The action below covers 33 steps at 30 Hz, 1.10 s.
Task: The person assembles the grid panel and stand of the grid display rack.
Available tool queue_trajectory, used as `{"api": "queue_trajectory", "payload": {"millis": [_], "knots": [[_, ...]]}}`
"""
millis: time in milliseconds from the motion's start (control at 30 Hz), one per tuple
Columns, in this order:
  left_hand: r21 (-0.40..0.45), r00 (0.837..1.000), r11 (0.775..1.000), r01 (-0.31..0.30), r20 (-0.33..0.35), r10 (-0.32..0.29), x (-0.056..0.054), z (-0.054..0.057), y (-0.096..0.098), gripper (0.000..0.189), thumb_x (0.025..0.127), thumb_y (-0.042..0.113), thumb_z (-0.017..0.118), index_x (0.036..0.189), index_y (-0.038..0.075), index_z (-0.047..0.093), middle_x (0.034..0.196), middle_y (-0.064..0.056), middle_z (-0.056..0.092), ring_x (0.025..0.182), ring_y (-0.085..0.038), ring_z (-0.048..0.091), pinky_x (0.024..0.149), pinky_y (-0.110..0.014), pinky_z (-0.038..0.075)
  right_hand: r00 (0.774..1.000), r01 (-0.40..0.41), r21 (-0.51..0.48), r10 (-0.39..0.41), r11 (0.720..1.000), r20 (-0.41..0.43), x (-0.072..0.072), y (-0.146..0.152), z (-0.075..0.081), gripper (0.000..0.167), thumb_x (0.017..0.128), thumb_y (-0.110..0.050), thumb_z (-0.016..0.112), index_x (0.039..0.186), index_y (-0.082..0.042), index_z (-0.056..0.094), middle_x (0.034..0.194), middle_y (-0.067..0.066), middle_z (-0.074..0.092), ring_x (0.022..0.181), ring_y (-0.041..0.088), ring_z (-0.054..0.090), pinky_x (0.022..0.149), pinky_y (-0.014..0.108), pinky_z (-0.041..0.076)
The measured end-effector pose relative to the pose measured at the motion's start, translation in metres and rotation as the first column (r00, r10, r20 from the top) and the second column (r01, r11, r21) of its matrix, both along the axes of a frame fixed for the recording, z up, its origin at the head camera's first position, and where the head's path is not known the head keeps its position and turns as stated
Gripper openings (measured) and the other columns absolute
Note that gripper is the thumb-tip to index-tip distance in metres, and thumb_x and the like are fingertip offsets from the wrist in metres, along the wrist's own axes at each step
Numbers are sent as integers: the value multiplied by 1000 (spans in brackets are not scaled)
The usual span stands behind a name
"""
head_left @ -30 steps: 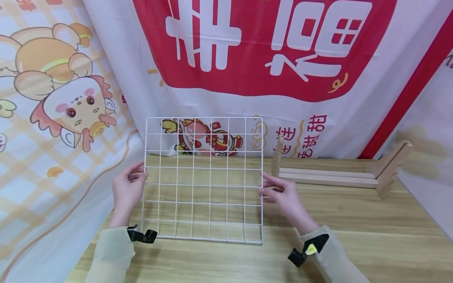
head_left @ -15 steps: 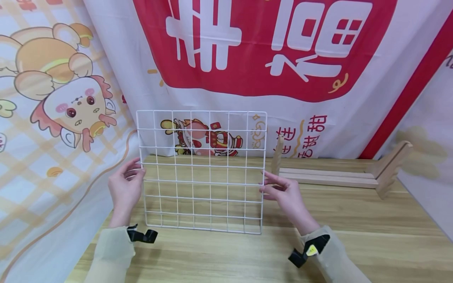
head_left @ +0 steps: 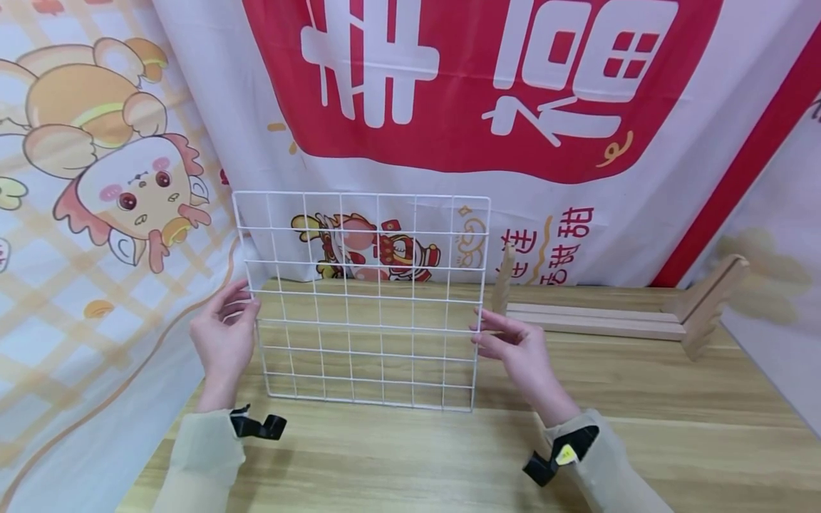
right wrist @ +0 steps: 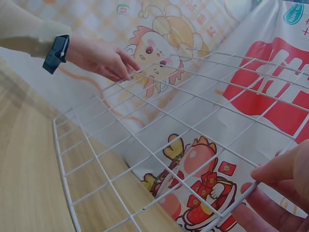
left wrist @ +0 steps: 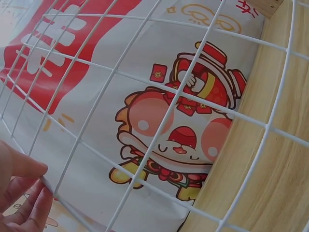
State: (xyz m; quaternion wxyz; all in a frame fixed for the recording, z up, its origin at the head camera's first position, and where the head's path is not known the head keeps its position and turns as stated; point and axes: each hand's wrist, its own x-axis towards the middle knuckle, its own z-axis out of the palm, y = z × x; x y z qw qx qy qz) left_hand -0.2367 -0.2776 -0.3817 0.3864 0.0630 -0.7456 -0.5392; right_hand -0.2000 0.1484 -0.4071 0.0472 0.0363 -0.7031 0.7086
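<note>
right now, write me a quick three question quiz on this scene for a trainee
1. True or false: the left hand and right hand both grip the square white wire grid panel.
2. In the head view, the pale wooden stand is on the panel's: A) left, B) right.
3. Fill in: the large patch on the white fabric backdrop is ____.

Key: 1 true; 2 B; 3 red.

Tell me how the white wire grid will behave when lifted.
The white wire grid is probably stiff: it looks flat and unbent in the head view. It is likely light for its size, being mostly open gaps. It might tip if the left grip or right grip let go, since both pinch its sides.
</note>
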Motion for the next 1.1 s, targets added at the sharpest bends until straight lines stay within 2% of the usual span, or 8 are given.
{"api": "queue_trajectory", "payload": {"millis": [100, 333, 533, 900, 1100], "knots": [[12, 1000, 1000, -6, -7, 6, 1, 2, 1, 32, 89, -4, 75, 121, -1, 72, 101, -16, 73, 81, -6, 66, 72, -12, 53, 1000, 15, 12, -15, 1000, -8, 1, 0, 2, 40, 91, 2, 75, 130, -6, 69, 114, 18, 72, 94, 21, 72, 81, 38, 61], [20, 999, 999, -27, -34, 27, 2, 3, 3, 34, 88, -3, 76, 121, 1, 73, 104, -20, 72, 83, -8, 66, 73, -14, 54, 999, 20, 31, -19, 999, -29, 1, 0, 4, 40, 91, 1, 76, 130, -3, 68, 116, 22, 71, 94, 21, 72, 81, 36, 61], [23, 998, 998, -57, -39, 58, 2, 3, 5, 33, 88, -6, 75, 121, -2, 72, 103, -18, 72, 84, -9, 66, 74, -13, 53, 998, 13, 37, -10, 999, -58, 3, -1, 4, 36, 90, 2, 75, 126, -2, 70, 109, 14, 74, 93, 21, 72, 82, 36, 61], [42, 994, 999, -24, -104, 28, 1, -4, -1, 32, 87, -1, 79, 118, -1, 72, 102, -17, 72, 84, -8, 67, 75, -15, 55, 993, 22, 28, -18, 999, -115, 5, -3, 2, 33, 88, 4, 77, 121, 3, 71, 107, 15, 74, 91, 18, 72, 80, 34, 61], [28, 987, 999, -30, -157, 34, 7, 1, 4, 40, 85, -2, 81, 123, 1, 69, 109, -14, 71, 90, -15, 68, 84, -20, 56, 991, 19, 33, -15, 999, -134, 5, -3, 1, 33, 89, 4, 76, 121, 6, 70, 107, 15, 74, 92, 18, 72, 80, 34, 61]]}}
